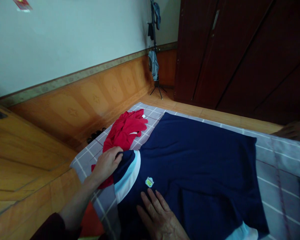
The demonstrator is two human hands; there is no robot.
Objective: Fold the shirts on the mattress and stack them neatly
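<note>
A navy T-shirt (202, 160) with white and light blue bands lies spread over the bed. My left hand (108, 163) is closed on the dark edge of its sleeve at the left, with thumb and fingers pinched together. Fingers spread, my right hand (160, 215) rests flat on the shirt's front, just below a small light badge (149, 182). Beside and behind my left hand is a crumpled red garment (126, 128), partly hidden by that hand and the sleeve.
A grey checked sheet (277, 186) covers the bed. Something orange (91, 221) shows by my left forearm. Dark shoes (96, 135) sit beyond the bed's left edge. A coat stand (155, 43) with clothes, a dark wardrobe (230, 56) and a wooden door (22, 156) surround it.
</note>
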